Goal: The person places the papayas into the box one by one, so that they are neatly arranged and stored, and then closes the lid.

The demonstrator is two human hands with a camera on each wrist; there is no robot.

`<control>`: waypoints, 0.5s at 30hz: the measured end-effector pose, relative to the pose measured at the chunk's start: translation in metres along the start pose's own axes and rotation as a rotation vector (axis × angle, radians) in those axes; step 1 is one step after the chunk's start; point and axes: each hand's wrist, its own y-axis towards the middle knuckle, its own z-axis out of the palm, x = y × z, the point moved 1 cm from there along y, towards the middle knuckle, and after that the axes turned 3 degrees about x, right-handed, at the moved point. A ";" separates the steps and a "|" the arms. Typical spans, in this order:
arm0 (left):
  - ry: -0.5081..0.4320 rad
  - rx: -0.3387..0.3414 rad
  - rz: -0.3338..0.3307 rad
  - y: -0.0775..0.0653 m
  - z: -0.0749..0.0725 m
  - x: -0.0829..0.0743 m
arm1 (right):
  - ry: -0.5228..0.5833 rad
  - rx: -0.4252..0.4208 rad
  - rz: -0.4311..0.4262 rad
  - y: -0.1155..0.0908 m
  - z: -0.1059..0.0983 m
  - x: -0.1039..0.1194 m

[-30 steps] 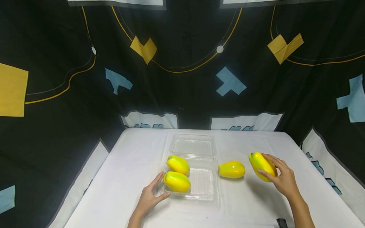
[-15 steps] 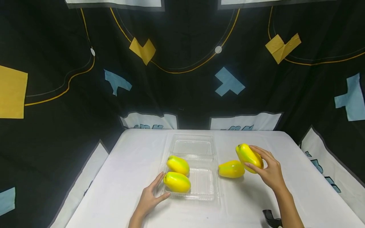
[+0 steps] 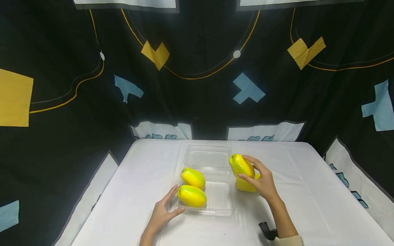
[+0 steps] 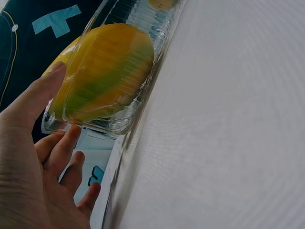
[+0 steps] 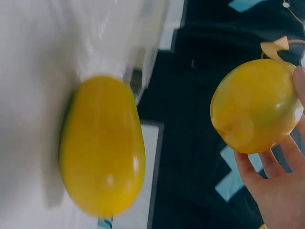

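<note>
In the head view, my right hand [image 3: 261, 179] holds a yellow-green papaya [image 3: 241, 165] up off the table, thumb on one side and fingers on the other. A second papaya [image 5: 102, 148] lies on the table below it, partly hidden by that hand in the head view. The clear plastic clamshell container [image 3: 219, 196] stands with its lid laid back. Two papayas sit in its left part, one nearer [image 3: 192, 196] and one farther [image 3: 193, 177]. Around the container's near left corner spreads my left hand [image 3: 161, 213], fingers extended, fingertips right at the wall in the left wrist view [image 4: 62, 157].
A white cloth covers the table [image 3: 307, 191]. The container's lid [image 3: 207, 158] lies toward the far edge. A black strap-like piece [image 3: 267, 231] shows beside the right forearm. Dark printed curtain [image 3: 197, 102] surrounds the table at the back and sides.
My right hand has carried its papaya leftward from the right side, over the papaya on the table, toward the container. The left hand and the papayas in the container have stayed put.
</note>
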 end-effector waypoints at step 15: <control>0.000 0.005 0.014 -0.001 -0.002 0.001 | 0.137 0.185 -0.021 0.005 0.070 -0.001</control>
